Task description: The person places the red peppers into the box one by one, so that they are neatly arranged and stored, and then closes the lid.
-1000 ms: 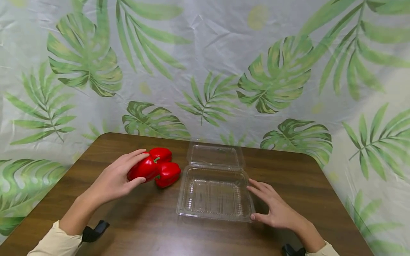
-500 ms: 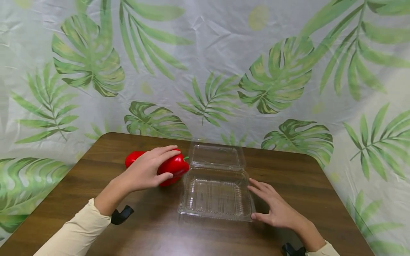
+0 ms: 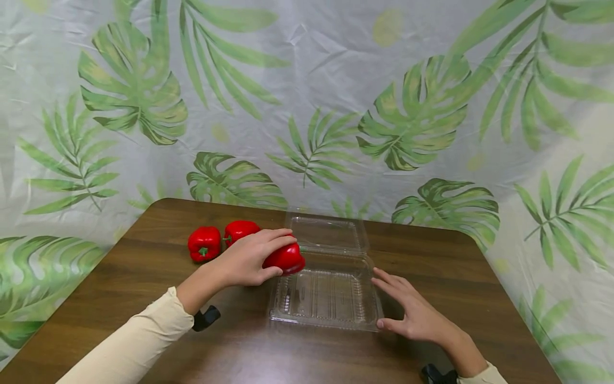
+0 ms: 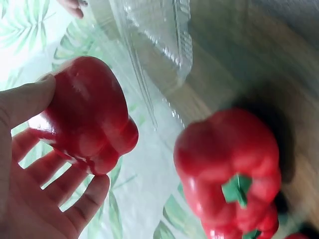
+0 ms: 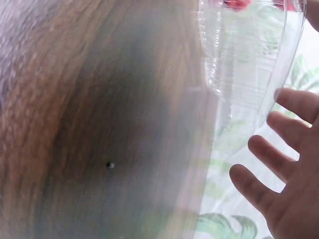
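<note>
Left hand (image 3: pixel 247 261) grips a red bell pepper (image 3: pixel 290 260): thumb on the near side, fingers curved round the far side, seen in both head and left wrist views. In the head view the pepper sits at the left rim of the clear plastic container (image 3: pixel 326 324), overlapping its back-left part; in the left wrist view it shows apart from the container. Height over the rim: can't tell.

Key relation: the container's open base lies to the right of the held pepper and toward the person. Long axis of the pepper looks roughly crosswise, green stem end pointing right, toward the container; lobed end shows in the left wrist view. Left hand is clearly the nearer one, as it has the pepper.

Right hand (image 3: pixel 408 309) is at the container's right side, fingers spread and loosely bent, gripping nothing. Thumb tip is by the front-right corner, index tip at the right rim; firm contact or just beside, can't say.

Lid (image 3: pixel 328 234) lies folded back, away from the person. Two more red peppers, a left pepper (image 3: pixel 204 244) and a back pepper (image 3: pixel 241 230), rest on the table (image 3: pixel 455 277) left of the container, neither one held.
</note>
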Demonstrator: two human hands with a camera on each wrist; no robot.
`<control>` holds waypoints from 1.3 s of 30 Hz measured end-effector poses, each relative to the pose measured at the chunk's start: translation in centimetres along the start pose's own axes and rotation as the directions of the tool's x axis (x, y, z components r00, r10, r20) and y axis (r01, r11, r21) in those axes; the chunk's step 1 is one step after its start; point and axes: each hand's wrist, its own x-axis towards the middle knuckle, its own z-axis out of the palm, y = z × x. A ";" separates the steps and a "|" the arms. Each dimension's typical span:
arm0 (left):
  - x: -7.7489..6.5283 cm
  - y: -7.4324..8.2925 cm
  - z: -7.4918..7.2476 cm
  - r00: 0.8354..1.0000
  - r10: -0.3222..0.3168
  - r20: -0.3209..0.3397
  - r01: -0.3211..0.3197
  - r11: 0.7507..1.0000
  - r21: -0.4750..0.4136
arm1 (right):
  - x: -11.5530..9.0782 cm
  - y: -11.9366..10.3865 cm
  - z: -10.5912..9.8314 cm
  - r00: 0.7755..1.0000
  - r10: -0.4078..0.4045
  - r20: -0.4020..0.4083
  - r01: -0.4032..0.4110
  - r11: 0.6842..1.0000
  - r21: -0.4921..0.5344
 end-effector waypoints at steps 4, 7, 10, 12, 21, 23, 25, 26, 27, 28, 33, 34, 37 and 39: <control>0.6 0.6 1.0 1.000 0.019 0.018 -0.019 1.000 -0.022 | 0.0 0.1 0.1 1.000 0.008 -0.001 -0.008 1.000 0.012; 0.9 1.0 1.8 0.999 0.034 0.036 -0.033 0.999 -0.030 | 0.1 0.0 0.1 1.000 0.010 0.000 -0.010 1.000 0.004; 1.2 1.3 2.4 0.998 0.046 0.039 -0.045 0.999 -0.028 | 0.2 0.0 0.1 1.000 0.006 0.000 -0.006 1.000 -0.010; 1.4 1.5 2.7 0.998 0.045 0.036 -0.044 0.999 -0.030 | 0.3 -0.1 0.1 1.000 -0.001 -0.003 0.001 1.000 -0.021; 2.5 2.1 4.1 0.998 0.033 0.048 -0.030 0.998 -0.054 | 0.4 0.1 0.1 1.000 -0.005 -0.007 0.005 0.999 -0.034; 2.9 2.2 4.4 0.998 0.029 0.050 -0.026 0.998 -0.065 | 0.4 0.1 0.1 1.000 -0.001 -0.009 0.001 0.999 -0.043; 3.2 2.4 4.8 0.998 0.023 0.052 -0.019 0.997 -0.080 | 0.3 0.1 0.0 1.000 0.004 -0.008 -0.004 0.999 -0.052; 3.3 2.4 4.9 0.998 0.019 0.054 -0.015 0.996 -0.083 | 0.3 0.1 0.0 1.000 0.007 -0.006 -0.007 0.998 -0.054; 3.4 2.5 5.1 0.998 0.014 0.058 -0.010 0.997 -0.079 | 0.4 0.1 0.0 1.000 0.008 -0.004 -0.008 0.998 -0.054; 3.5 2.6 5.2 0.998 0.011 0.060 -0.006 0.997 -0.077 | 0.4 0.1 0.0 1.000 0.009 0.000 -0.009 0.999 -0.052; 3.8 2.7 6.0 0.997 0.005 0.076 -0.001 0.999 -0.051 | 0.4 -0.1 0.0 1.000 0.017 0.011 -0.016 0.999 -0.038; 3.9 2.7 6.1 0.997 0.007 0.079 -0.002 0.998 -0.055 | 0.4 -0.2 -0.1 1.000 0.019 0.013 -0.018 0.999 -0.035; 4.0 2.9 6.4 0.995 0.003 0.099 0.004 0.997 -0.079 | 0.3 -0.2 0.0 1.000 0.020 0.015 -0.020 0.999 -0.027; 4.0 3.1 6.6 0.993 -0.004 0.115 0.014 0.996 -0.093 | 0.3 -0.3 -0.1 1.000 0.021 0.016 -0.021 0.999 -0.024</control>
